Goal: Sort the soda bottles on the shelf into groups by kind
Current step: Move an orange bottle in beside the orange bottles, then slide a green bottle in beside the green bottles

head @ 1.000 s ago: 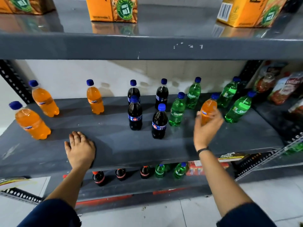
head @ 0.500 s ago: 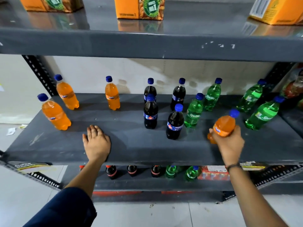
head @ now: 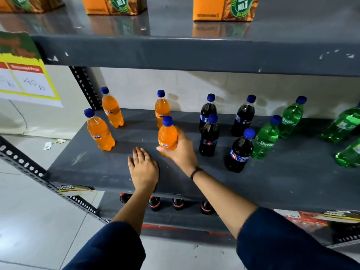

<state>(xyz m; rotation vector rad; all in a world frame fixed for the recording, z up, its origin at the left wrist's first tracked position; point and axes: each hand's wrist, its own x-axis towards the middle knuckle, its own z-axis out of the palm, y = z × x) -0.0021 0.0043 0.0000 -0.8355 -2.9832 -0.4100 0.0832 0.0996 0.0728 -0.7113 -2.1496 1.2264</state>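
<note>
My right hand point(head: 180, 150) grips an orange Fanta bottle point(head: 167, 134) upright, just in front of another orange bottle point(head: 161, 108) on the grey shelf point(head: 282, 184). Two more orange bottles point(head: 100, 131) point(head: 112, 108) stand at the shelf's left end. Several dark cola bottles point(head: 209, 137) stand in the middle, one nearer the front point(head: 240, 152). Green Sprite bottles point(head: 266, 138) point(head: 292, 117) stand to the right, with more at the frame's right edge point(head: 342, 124). My left hand point(head: 143, 169) lies flat and open on the shelf, beside the held bottle.
An upper shelf point(head: 194, 53) overhangs the bottles and carries orange cartons point(head: 224, 8). A perforated upright point(head: 85, 88) stands at the back left, with a price sign point(head: 25, 75) beside it. On the lower shelf are red-capped cola bottles point(head: 154, 203).
My right hand has carried the orange bottle from among the green bottles on the right across to the left, next to the other orange bottles. The view swung left. My left hand stays flat.
</note>
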